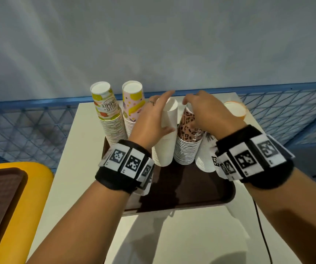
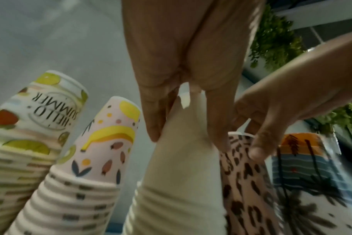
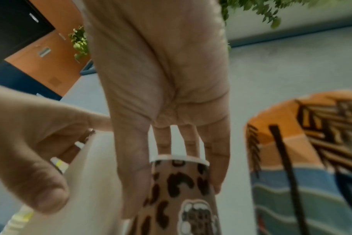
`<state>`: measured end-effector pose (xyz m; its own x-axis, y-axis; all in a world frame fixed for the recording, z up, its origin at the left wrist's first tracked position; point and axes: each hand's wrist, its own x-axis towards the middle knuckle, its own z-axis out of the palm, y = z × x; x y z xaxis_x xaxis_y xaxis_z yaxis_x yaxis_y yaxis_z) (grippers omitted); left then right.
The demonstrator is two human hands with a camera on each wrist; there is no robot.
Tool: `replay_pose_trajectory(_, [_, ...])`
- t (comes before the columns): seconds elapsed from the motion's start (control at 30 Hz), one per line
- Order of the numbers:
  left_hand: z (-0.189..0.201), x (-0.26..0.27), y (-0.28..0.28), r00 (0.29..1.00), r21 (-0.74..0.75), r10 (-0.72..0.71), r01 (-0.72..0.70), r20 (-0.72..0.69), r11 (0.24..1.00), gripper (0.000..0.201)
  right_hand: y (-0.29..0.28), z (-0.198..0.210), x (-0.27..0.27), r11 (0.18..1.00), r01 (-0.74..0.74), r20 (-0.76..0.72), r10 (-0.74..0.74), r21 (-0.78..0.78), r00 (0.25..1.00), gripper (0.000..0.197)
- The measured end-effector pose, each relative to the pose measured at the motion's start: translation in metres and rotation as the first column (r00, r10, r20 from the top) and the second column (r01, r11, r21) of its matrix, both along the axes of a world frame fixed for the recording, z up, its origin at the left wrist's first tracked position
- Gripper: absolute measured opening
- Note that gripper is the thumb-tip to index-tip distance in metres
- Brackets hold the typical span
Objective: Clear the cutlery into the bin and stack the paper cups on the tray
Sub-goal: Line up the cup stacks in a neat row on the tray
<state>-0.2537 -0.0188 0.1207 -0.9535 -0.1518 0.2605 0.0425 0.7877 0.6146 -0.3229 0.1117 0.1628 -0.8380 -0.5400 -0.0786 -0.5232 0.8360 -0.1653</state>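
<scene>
Several stacks of upside-down paper cups stand on a dark brown tray (image 1: pixel 201 191). My left hand (image 1: pixel 159 113) grips the top of the plain white stack (image 1: pixel 165 145), thumb on the near side and fingers over the far side. In the left wrist view my left hand (image 2: pixel 183 130) lies along that white cup (image 2: pixel 181 174). My right hand (image 1: pixel 197 109) grips the top cup of the leopard-print stack (image 1: pixel 186 149); the right wrist view shows my right hand (image 3: pixel 175 182) straddling the leopard cup (image 3: pixel 181 206) at its rim. Both stacks lean slightly.
A fruit-print stack (image 1: pixel 107 115) and a banana-print stack (image 1: pixel 132 103) stand at the tray's back left, a palm-print stack (image 1: pixel 204 157) at the right. The tray sits on a white table (image 1: pixel 80 168). A yellow stand with another brown tray (image 1: pixel 0 197) is left; a black cable (image 1: pixel 262 225) runs right.
</scene>
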Motion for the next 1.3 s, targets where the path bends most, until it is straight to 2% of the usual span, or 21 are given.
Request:
replay_pose_trajectory(0.07, [0.005,-0.009,-0.004,0.999,-0.066,0.004,-0.002,0.041,0.998,0.083,-0.002,-0.004,-0.006,1.000,-0.008,-0.018,0.008,0.007,1.000,0.051])
replay_pose_trajectory(0.17, [0.006,-0.021,-0.009,0.998,-0.078,0.027,-0.023,0.049,0.997,0.078,-0.006,-0.005,-0.014,1.000,-0.011,-0.040,0.010,-0.008,0.999,0.046])
replay_pose_trajectory(0.47, [0.006,-0.053,-0.015,0.994,-0.055,0.110,-0.109,0.024,0.993,0.074,-0.027,-0.001,-0.030,0.996,0.092,0.013,-0.092,0.003,0.996,0.055])
replay_pose_trajectory(0.57, [0.003,-0.054,-0.014,0.990,-0.037,0.138,-0.137,0.027,0.990,0.087,-0.021,0.004,-0.021,0.997,0.067,-0.092,-0.069,-0.026,0.993,0.068])
replay_pose_trajectory(0.63, [-0.002,-0.045,-0.008,0.983,0.011,0.177,-0.177,-0.038,0.984,0.097,-0.002,0.012,-0.006,0.976,-0.006,-0.228,-0.046,-0.219,0.973,0.077])
replay_pose_trajectory(0.67, [-0.006,-0.038,-0.004,0.973,0.051,0.210,-0.205,-0.096,0.977,0.098,0.011,0.016,0.003,0.928,-0.054,-0.301,-0.065,-0.370,0.951,0.078])
replay_pose_trajectory(0.7, [-0.013,-0.030,0.000,0.956,0.097,0.250,-0.237,-0.157,0.967,0.097,0.026,0.018,0.013,0.837,-0.109,-0.359,-0.109,-0.535,0.927,0.076])
replay_pose_trajectory(0.77, [-0.029,-0.015,0.013,0.914,0.189,0.337,-0.298,-0.227,0.936,0.089,0.056,0.006,0.030,0.571,-0.213,-0.412,-0.243,-0.793,0.878,0.069])
replay_pose_trajectory(0.8, [-0.039,-0.009,0.019,0.901,0.236,0.378,-0.329,-0.211,0.914,0.085,0.071,-0.008,0.035,0.480,-0.208,-0.389,-0.314,-0.852,0.866,0.069])
replay_pose_trajectory(0.83, [-0.048,-0.005,0.025,0.900,0.276,0.405,-0.353,-0.160,0.894,0.083,0.083,-0.026,0.037,0.434,-0.158,-0.333,-0.365,-0.887,0.869,0.073])
replay_pose_trajectory(0.87, [-0.057,-0.003,0.031,0.908,0.302,0.411,-0.370,-0.082,0.879,0.082,0.093,-0.044,0.038,0.428,-0.068,-0.249,-0.384,-0.901,0.889,0.080])
replay_pose_trajectory(0.97, [-0.080,-0.009,0.039,0.930,0.369,0.336,-0.369,0.152,0.853,0.092,0.106,-0.095,0.027,0.532,0.279,0.111,-0.325,-0.800,0.939,0.102])
replay_pose_trajectory(1.03, [-0.089,-0.015,0.042,0.923,0.422,0.314,-0.381,0.222,0.823,0.099,0.105,-0.125,0.016,0.631,0.387,0.262,-0.286,-0.673,0.922,0.112])
replay_pose_trajectory(1.07, [-0.092,-0.018,0.043,0.914,0.442,0.319,-0.401,0.252,0.802,0.100,0.103,-0.138,0.011,0.651,0.391,0.287,-0.266,-0.651,0.920,0.113])
replay_pose_trajectory(1.13, [-0.096,-0.023,0.046,0.893,0.477,0.321,-0.442,0.316,0.759,0.102,0.100,-0.151,0.002,0.642,0.414,0.320,-0.265,-0.645,0.909,0.105])
replay_pose_trajectory(1.2, [-0.100,-0.028,0.049,0.883,0.505,0.308,-0.457,0.353,0.732,0.106,0.096,-0.154,-0.006,0.627,0.434,0.322,-0.291,-0.647,0.901,0.092])
replay_pose_trajectory(1.3, [-0.107,-0.032,0.051,0.874,0.505,0.315,-0.473,0.370,0.722,0.109,0.090,-0.152,-0.022,0.618,0.411,0.290,-0.292,-0.670,0.912,0.088])
